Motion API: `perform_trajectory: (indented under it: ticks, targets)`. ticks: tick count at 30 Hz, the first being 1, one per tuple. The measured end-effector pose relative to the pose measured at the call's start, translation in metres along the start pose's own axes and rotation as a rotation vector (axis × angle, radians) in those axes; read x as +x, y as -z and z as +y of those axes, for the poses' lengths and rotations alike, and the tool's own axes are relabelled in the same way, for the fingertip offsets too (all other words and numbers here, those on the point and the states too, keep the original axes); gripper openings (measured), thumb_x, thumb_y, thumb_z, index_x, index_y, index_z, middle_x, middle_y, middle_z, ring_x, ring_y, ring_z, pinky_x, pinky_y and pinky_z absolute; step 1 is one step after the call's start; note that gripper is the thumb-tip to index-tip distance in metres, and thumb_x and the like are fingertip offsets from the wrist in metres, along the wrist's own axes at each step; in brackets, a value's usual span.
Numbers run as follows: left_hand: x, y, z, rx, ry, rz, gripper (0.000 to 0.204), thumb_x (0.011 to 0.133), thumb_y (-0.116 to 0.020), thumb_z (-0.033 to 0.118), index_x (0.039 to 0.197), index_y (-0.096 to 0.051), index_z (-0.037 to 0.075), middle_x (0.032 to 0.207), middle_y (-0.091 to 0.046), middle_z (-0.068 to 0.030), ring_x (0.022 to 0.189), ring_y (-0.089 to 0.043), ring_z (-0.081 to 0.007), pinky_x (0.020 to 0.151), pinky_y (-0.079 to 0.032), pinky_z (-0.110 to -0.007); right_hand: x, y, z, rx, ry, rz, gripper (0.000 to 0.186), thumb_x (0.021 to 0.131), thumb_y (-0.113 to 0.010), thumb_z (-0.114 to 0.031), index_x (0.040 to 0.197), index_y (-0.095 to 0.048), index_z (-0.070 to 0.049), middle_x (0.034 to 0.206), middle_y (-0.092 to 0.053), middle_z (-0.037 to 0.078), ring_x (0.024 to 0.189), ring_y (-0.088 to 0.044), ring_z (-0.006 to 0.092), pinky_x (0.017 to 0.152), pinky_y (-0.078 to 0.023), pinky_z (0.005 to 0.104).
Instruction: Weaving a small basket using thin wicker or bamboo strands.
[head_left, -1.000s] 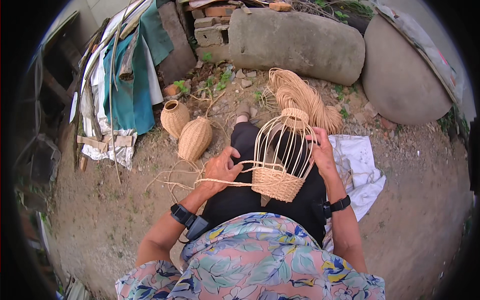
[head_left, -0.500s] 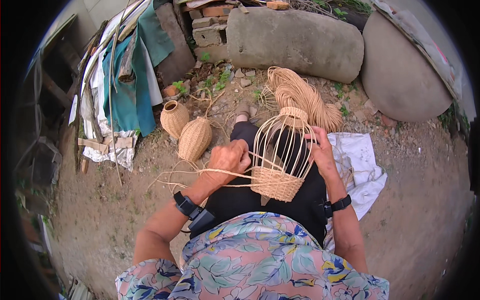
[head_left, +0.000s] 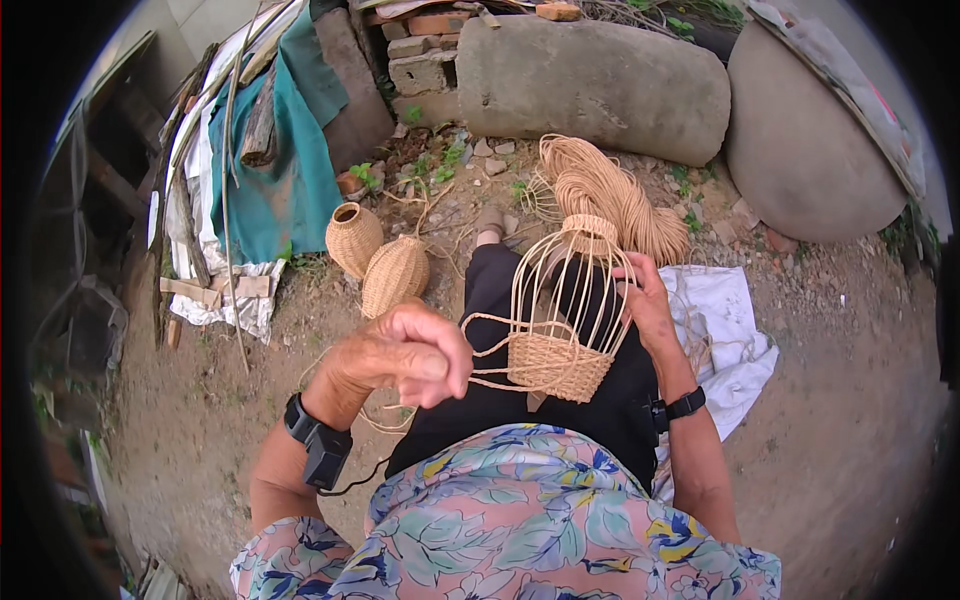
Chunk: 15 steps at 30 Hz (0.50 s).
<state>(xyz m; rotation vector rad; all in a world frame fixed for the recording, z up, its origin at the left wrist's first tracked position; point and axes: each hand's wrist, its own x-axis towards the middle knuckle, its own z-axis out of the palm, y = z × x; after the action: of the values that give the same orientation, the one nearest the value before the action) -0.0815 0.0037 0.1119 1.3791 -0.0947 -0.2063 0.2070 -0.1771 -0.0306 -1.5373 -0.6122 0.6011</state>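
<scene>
On my lap rests a partly woven basket (head_left: 562,367), with a tight weave at the near end, bare upright spokes along its middle and a woven ring (head_left: 590,234) at the far end. My right hand (head_left: 648,305) is closed on the spokes at the basket's right side. Raised to the left of it, my left hand (head_left: 410,355) makes a fist around a tan cord (head_left: 487,320). Two strands of that cord run from the fist to the woven part, one slack and curved. The fingertips of the left hand are mostly hidden.
Two finished-looking woven vases (head_left: 394,275) lie on the ground ahead to the left. Beyond the basket lies a thick hank of tan cord (head_left: 615,200), with a white sheet (head_left: 722,320) at the right. A concrete cylinder (head_left: 595,88) and teal cloth (head_left: 275,170) stand farther off.
My left hand has moved left and up from beside the basket, drawing the cord along with it. My right hand stays on the spokes.
</scene>
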Motion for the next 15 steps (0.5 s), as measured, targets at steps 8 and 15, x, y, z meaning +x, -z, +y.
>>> perform_trajectory:
  ticks: [8, 15]
  targets:
    - [0.078, 0.022, -0.079, 1.153, -0.294, 0.440, 0.013, 0.080, -0.064, 0.007, 0.089, -0.070, 0.001, 0.071, -0.061, -0.0141, 0.064, -0.061, -0.0287, 0.058, -0.049, -0.038, -0.005, 0.003, 0.002, 0.030, -0.008, -0.019, 0.048, 0.085, -0.048, 0.002, 0.131, -0.044, -0.009, 0.111, -0.058, 0.005, 0.056, -0.051, 0.0063, 0.042, -0.041, 0.0194]
    - [0.085, 0.018, -0.068, 1.163, -0.260, 0.255, 0.012, 0.078, -0.061, 0.006, 0.084, -0.070, 0.000, 0.068, -0.063, -0.0127, 0.061, -0.062, -0.0288, 0.057, -0.050, -0.038, 0.000, 0.003, 0.016, 0.105, -0.020, -0.023, 0.048, 0.083, -0.047, 0.003, 0.129, -0.046, -0.009, 0.110, -0.060, 0.004, 0.053, -0.049, 0.0051, 0.044, -0.042, 0.0199]
